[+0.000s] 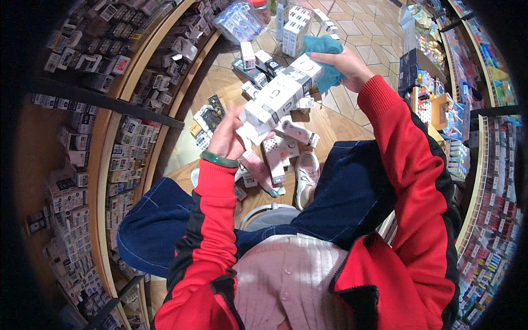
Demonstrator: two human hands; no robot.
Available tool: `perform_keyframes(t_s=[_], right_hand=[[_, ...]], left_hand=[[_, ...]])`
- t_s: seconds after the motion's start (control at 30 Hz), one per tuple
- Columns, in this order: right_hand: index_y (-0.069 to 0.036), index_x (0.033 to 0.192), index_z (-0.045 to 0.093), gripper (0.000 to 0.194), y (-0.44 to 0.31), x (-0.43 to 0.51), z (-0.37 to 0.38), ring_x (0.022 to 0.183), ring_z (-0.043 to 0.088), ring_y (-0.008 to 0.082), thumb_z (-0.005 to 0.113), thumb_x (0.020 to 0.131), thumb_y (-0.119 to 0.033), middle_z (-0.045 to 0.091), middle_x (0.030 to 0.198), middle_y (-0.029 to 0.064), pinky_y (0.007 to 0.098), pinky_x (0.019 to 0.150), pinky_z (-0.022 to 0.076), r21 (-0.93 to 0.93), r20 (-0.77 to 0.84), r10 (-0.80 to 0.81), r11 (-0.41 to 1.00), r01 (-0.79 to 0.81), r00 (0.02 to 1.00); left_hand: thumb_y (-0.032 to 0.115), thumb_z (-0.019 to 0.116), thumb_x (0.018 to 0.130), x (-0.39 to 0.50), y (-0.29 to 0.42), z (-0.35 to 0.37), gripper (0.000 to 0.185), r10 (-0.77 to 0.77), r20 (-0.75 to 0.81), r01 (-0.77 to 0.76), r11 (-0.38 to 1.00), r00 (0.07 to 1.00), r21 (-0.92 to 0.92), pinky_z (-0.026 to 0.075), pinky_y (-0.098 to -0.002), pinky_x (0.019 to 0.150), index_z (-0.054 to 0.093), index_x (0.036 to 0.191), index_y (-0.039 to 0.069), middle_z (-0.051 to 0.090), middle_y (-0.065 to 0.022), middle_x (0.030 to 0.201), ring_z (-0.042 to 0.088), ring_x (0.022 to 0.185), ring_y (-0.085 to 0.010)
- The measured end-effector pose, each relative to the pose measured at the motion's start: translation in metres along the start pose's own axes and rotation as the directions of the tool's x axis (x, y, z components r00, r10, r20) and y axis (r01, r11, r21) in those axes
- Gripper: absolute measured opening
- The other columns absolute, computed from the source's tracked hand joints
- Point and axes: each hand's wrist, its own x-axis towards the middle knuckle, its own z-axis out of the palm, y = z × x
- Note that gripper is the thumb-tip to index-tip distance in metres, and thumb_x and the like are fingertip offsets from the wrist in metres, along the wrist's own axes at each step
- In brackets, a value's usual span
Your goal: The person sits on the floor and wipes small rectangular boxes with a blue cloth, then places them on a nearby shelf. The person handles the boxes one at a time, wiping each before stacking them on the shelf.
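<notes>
A long white cardboard box (280,97) with dark printed bands slants across the air before me, over the boxes on the floor. Its near end is open, with a white flap (252,132) hanging loose. My left hand (229,138), with a green bangle (219,159) at the wrist, grips this near end; some of its fingers are hidden behind the box. At the far end my right hand (346,68) clutches a teal cloth (328,45) that lies against the box. Beneath it, a patterned slim carton (299,131) and a dotted white carton (273,161) rest on the floor.
Shelves packed with small boxes (132,161) rise on the left; shelves of small goods (491,206) line the right. Several white cartons (295,31) stand upright farther off, beside plastic-wrapped packs (239,22). Between my knees is a grey round stool seat (270,216).
</notes>
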Motion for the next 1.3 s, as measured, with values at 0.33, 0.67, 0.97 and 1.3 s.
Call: perform_keyframes(t_s=[0.33, 0.67, 0.97, 1.3], right_hand=[[-0.002, 0.116, 0.056, 0.033, 0.018, 0.013, 0.003, 0.089, 0.067, 0.0245, 0.066, 0.087, -0.015, 0.066, 0.106, 0.0112, 0.0395, 0.075, 0.0571, 0.283, 0.122, 0.285, 0.908, -0.309, 0.951], [0.001, 0.123, 0.052, 0.062, 0.055, 0.0, 0.043, 0.1, 0.062, 0.0206, 0.074, 0.079, -0.037, 0.063, 0.111, 0.015, 0.0315, 0.085, 0.0489, -0.724, 0.136, 0.023, 0.685, 0.083, 0.991], [-0.005, 0.116, 0.057, 0.033, 0.018, -0.028, 0.067, 0.097, 0.059, 0.022, 0.062, 0.09, -0.026, 0.062, 0.102, 0.0104, 0.0336, 0.086, 0.0466, -0.437, 0.28, -0.419, 0.746, 0.503, 0.864], [-0.008, 0.108, 0.059, 0.035, 0.042, -0.014, 0.078, 0.101, 0.057, 0.0319, 0.061, 0.074, 0.001, 0.061, 0.105, 0.0125, 0.0394, 0.091, 0.0431, -0.468, 0.695, -0.189, 0.613, 0.636, 0.694]], left_hand=[[0.001, 0.075, 0.071, -0.009, -0.001, 0.013, 0.074, 0.32, -0.018, -0.319, 0.947, 0.947, 0.024, 0.053, -0.0381, 0.089, 0.04, 0.136, 0.002, 0.056, -0.0151, 0.121, 0.059, 0.107, -0.025], [0.003, 0.07, 0.083, 0.004, -0.017, 0.006, 0.044, 0.512, -0.266, -0.43, 0.848, 0.816, 0.311, 0.048, -0.032, 0.09, 0.052, 0.124, 0.002, 0.06, -0.0094, 0.116, 0.061, 0.102, -0.018], [0.004, 0.055, 0.087, 0.005, -0.03, -0.037, 0.052, 0.173, -0.041, -0.177, 0.976, 0.984, -0.123, 0.054, -0.044, 0.088, 0.034, 0.135, 0.002, 0.058, -0.0191, 0.117, 0.063, 0.104, -0.0329], [-0.003, 0.069, 0.073, 0.005, -0.051, -0.023, 0.052, -0.089, -0.162, 0.155, 0.877, 0.983, 0.454, 0.051, -0.0338, 0.086, 0.05, 0.122, 0.003, 0.064, -0.0082, 0.106, 0.063, 0.094, -0.0198]])
